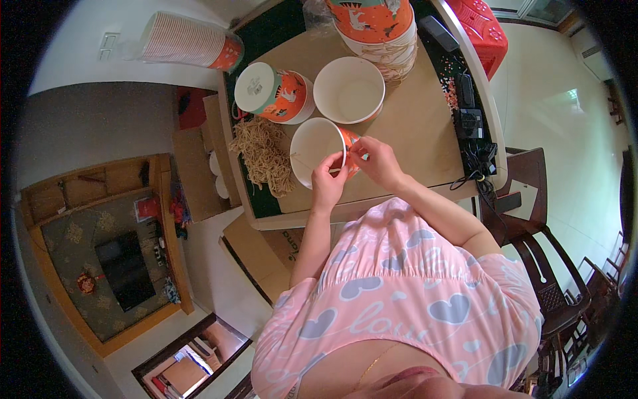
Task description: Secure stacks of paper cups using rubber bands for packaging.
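Note:
A white-lined paper bucket with an orange printed outside lies tipped toward me near the table's front edge. My left hand is closed on its rim, thumb and fingers pinching the wall. Against the orange outer side, my right hand has its fingertips pressed together; whatever is between them is too small to tell. A thin strand of twine shows inside the bucket by the left fingers. To the left lies a tangled heap of tan twine pieces. Just behind stands another open paper bucket.
An orange and green bucket lies upside down at the left. Stacked buckets with twine handles stand at the back. A sleeved bucket stack sits far left. Black adapters and cables line the right edge, near a dark chair.

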`<control>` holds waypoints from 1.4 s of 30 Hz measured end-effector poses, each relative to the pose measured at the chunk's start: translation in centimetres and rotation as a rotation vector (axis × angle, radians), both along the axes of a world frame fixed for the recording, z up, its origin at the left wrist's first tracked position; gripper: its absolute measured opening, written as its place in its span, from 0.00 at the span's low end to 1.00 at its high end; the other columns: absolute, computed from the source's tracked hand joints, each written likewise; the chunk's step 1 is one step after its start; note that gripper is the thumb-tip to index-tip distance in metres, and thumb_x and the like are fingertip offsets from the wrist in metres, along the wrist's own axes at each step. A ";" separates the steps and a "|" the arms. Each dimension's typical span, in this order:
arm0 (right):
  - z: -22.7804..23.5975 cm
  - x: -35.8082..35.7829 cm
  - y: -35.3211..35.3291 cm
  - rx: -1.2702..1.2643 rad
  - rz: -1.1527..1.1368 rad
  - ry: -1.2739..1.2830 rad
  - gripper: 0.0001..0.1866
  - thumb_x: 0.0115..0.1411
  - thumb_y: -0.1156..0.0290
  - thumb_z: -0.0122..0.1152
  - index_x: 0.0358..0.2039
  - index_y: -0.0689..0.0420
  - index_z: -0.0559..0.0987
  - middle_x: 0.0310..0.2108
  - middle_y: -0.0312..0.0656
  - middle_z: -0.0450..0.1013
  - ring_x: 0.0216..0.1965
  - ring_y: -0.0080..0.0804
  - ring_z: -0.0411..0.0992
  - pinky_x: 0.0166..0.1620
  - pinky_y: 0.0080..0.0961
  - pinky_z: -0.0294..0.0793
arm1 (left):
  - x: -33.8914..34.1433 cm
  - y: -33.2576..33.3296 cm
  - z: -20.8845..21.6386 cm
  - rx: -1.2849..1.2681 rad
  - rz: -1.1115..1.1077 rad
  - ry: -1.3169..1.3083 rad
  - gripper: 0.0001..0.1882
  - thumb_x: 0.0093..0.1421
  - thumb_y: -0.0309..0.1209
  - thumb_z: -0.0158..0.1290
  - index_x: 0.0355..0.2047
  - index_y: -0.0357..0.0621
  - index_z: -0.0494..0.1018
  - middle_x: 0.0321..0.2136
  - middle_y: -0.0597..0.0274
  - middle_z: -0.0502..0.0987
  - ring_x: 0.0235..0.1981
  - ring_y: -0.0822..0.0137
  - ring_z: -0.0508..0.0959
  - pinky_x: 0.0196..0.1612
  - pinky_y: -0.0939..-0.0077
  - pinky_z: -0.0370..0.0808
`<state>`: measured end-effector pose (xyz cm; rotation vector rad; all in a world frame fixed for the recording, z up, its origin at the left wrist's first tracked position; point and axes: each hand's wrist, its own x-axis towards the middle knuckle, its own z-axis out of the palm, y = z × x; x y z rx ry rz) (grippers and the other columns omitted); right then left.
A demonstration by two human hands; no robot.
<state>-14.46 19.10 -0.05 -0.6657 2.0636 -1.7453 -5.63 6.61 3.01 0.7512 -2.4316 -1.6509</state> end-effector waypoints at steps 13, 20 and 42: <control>0.4 0.0 0.3 0.040 0.024 0.078 0.07 0.49 0.73 0.61 0.29 0.60 0.74 0.29 0.46 0.71 0.30 0.44 0.73 0.32 0.34 0.73 | -0.1 0.0 -0.5 0.035 -0.009 0.016 0.12 0.55 0.22 0.52 0.40 0.33 0.73 0.34 0.58 0.78 0.34 0.71 0.78 0.36 0.78 0.76; -1.6 0.5 0.7 0.037 0.018 -0.024 0.07 0.50 0.74 0.61 0.30 0.60 0.76 0.29 0.47 0.72 0.30 0.42 0.74 0.33 0.32 0.73 | -0.7 0.9 -0.2 -0.094 -0.025 -0.035 0.07 0.56 0.22 0.50 0.33 0.36 0.76 0.26 0.58 0.79 0.27 0.70 0.79 0.32 0.77 0.74; 2.7 -5.1 -2.8 0.369 0.641 0.633 0.04 0.52 0.69 0.55 0.26 0.55 0.74 0.26 0.45 0.71 0.31 0.45 0.72 0.34 0.38 0.72 | 3.7 -2.5 -0.2 -0.553 -0.505 -0.050 0.08 0.48 0.25 0.59 0.29 0.39 0.75 0.26 0.60 0.76 0.32 0.66 0.76 0.39 0.74 0.73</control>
